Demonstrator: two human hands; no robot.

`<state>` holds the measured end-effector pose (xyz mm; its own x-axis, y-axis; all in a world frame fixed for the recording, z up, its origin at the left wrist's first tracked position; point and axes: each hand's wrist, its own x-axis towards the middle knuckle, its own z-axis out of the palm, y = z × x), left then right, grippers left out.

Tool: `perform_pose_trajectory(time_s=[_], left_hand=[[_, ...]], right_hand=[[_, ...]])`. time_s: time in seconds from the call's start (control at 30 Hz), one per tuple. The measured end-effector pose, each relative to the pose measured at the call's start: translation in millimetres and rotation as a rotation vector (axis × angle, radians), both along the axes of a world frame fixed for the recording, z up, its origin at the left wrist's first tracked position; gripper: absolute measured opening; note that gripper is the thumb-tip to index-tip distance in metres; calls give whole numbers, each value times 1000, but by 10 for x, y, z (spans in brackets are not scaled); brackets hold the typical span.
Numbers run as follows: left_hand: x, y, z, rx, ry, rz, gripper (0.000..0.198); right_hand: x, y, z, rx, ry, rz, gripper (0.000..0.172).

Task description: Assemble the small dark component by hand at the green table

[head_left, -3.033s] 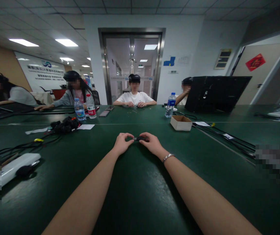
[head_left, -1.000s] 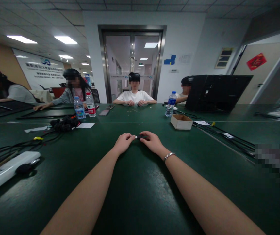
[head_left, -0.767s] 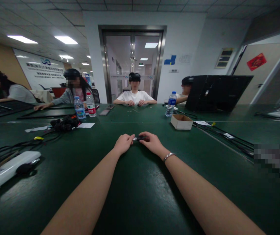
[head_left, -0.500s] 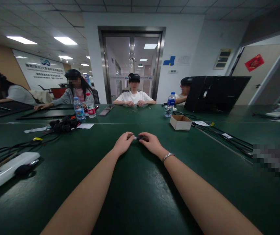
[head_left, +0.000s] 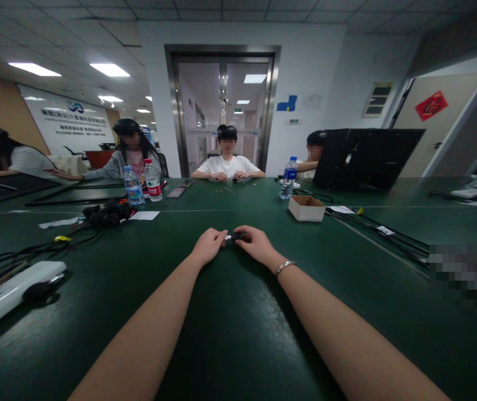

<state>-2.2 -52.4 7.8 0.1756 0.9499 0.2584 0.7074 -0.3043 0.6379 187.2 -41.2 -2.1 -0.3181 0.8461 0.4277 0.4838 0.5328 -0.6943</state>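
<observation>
Above the green table (head_left: pixel 230 334), a small black and silver stick-shaped object (head_left: pixel 232 237) spans the gap between my two hands. It is too small to tell its exact kind. My left hand (head_left: pixel 209 245) is closed, its fingertips pinching the silver end. On the other side, my right hand (head_left: pixel 257 243) is closed round the black end, its fingers curled. A silver bracelet (head_left: pixel 285 268) circles my right wrist. Part of the object is hidden behind my right fingers.
A small open box (head_left: pixel 306 211) and a water bottle (head_left: pixel 289 179) stand ahead to the right. Two more bottles (head_left: pixel 133 186) stand left, near bundled black cables (head_left: pixel 107 213). A monitor (head_left: pixel 367 159) is at far right. Several people sit round the table, one person (head_left: pixel 229 167) straight across.
The object has shifted slightly left and down with my left fingers, showing a little more of its black part. At the left, another person's hand has lifted off the table somewhat.
</observation>
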Motion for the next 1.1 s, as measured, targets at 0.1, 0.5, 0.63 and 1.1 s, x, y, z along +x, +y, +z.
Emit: perform_pose_trajectory(time_s=[0.1,0.5,0.63,1.1], left_hand=[[7,-15,15,-2,14,18,57],[5,-54,41,-61,-36,61,57],[14,-50,35,-69,-60,58,63],[9,35,-68,-13,-314,-61,23]], right_hand=[[-10,-10,3,20,-18,14,29],[-28,-38,25,24,-23,8,29],[-30,-38,27,-1,2,5,27],[-5,-27,35,-15,45,-55,28]])
